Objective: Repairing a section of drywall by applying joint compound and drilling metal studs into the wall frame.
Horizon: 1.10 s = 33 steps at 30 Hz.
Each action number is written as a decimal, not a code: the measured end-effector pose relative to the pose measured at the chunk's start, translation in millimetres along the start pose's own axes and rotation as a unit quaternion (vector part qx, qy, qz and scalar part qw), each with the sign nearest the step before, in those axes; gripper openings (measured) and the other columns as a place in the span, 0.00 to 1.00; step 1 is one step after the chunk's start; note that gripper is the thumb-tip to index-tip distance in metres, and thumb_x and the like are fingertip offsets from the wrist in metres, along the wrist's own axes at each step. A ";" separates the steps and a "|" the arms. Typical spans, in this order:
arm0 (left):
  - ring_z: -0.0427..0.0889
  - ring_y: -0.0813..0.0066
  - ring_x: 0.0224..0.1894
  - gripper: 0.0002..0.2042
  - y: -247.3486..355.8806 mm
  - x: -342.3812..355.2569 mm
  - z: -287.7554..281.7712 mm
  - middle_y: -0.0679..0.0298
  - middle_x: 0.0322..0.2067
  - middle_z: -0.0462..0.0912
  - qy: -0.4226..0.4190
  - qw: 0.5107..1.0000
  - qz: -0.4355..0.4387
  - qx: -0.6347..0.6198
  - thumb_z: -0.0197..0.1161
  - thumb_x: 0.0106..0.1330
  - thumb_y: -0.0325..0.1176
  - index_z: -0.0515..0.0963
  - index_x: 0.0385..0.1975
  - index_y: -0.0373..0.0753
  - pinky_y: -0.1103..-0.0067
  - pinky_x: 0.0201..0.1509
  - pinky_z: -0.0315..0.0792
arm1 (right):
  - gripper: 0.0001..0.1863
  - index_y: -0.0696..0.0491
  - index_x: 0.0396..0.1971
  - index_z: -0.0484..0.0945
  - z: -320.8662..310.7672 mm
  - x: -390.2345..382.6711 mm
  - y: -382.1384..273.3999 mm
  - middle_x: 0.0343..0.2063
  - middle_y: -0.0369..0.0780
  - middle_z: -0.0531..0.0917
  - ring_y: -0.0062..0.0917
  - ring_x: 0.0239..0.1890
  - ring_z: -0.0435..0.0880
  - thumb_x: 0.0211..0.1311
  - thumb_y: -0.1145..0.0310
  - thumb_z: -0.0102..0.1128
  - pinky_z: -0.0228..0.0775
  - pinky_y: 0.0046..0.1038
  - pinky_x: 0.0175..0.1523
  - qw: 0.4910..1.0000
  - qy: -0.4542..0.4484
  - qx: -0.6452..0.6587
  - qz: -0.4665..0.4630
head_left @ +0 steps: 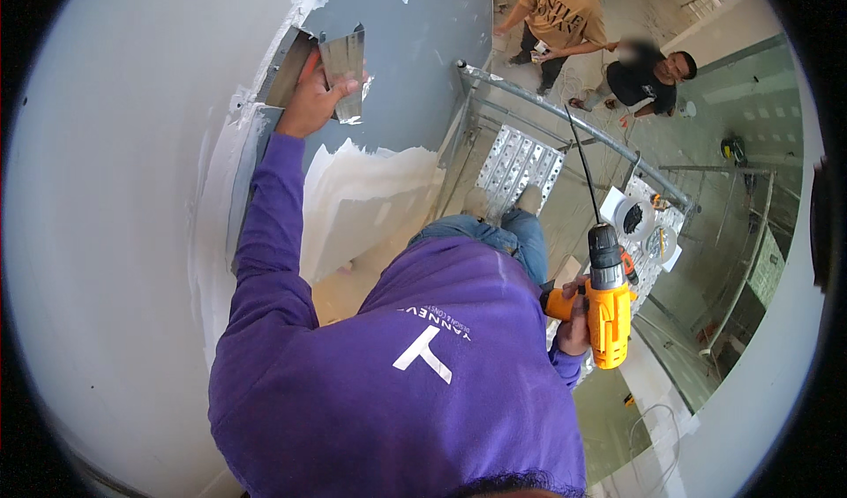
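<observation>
My left hand (318, 101) reaches up to a gap in the wall, its thumb lying over a flat grey metal piece (344, 67) with whitish smears. The fingers behind that piece are partly hidden. Beside them, inside the gap (287, 70), a bit of something orange (310, 62) shows; its kind is unclear. Out to the right, my right hand (574, 317) is wrapped round the grip of a yellow cordless drill (609, 322). A long thin dark bit (582, 163) sticks out of its black chuck, pointing away from me.
I stand on a perforated metal scaffold platform (516, 158) with a pipe guardrail (565, 105). A round white container (633, 218) with dark small items and another orange-black tool (628, 267) are at the right. Two people (565, 13) are on the floor below.
</observation>
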<state>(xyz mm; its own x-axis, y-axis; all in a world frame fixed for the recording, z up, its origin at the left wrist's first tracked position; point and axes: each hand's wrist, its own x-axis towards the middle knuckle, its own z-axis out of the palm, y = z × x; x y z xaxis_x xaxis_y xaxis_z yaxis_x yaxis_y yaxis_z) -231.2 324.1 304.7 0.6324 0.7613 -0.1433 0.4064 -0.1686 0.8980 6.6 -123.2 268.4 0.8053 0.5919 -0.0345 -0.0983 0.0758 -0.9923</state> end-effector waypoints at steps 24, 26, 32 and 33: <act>0.80 0.57 0.43 0.18 -51.9 36.7 0.4 0.47 0.40 0.81 0.070 0.948 -0.167 0.263 0.59 0.60 0.33 0.73 0.48 0.30 0.70 0.50 0.70 | 0.18 0.57 0.52 0.68 -58.7 200.1 -17.0 0.41 0.39 0.75 0.23 0.35 0.75 0.61 0.74 0.54 0.69 0.29 0.44 0.976 -0.212 -0.035 0.041; 0.80 0.57 0.42 0.17 -57.8 44.0 2.3 0.47 0.38 0.81 0.068 0.931 -0.203 0.296 0.60 0.58 0.33 0.75 0.44 0.31 0.69 0.49 0.71 | 0.18 0.57 0.52 0.68 -61.7 207.0 -15.8 0.41 0.39 0.75 0.23 0.36 0.75 0.62 0.74 0.54 0.69 0.29 0.44 0.973 -0.225 -0.017 0.040; 0.82 0.53 0.39 0.13 -92.0 37.3 -15.8 0.46 0.33 0.82 0.177 0.919 -0.164 0.312 0.64 0.52 0.35 0.79 0.31 0.31 0.67 0.46 0.74 | 0.17 0.57 0.51 0.69 -70.7 216.2 -10.2 0.41 0.39 0.75 0.22 0.35 0.75 0.62 0.74 0.54 0.69 0.29 0.44 0.977 -0.203 0.015 0.060; 0.82 0.51 0.40 0.13 -77.7 47.9 -7.8 0.45 0.33 0.82 0.131 0.934 -0.180 0.277 0.65 0.51 0.36 0.80 0.29 0.31 0.66 0.46 0.74 | 0.17 0.57 0.51 0.69 -75.4 217.6 -6.5 0.41 0.39 0.76 0.22 0.35 0.75 0.62 0.75 0.53 0.69 0.29 0.44 0.978 -0.200 0.004 0.060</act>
<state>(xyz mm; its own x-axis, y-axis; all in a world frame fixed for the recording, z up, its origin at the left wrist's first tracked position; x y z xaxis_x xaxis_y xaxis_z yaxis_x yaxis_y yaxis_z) -237.7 378.5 231.3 0.2339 0.9464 -0.2226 0.8874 -0.1143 0.4466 226.6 -55.4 258.3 0.4945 0.8633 -0.1004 -0.1848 -0.0085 -0.9827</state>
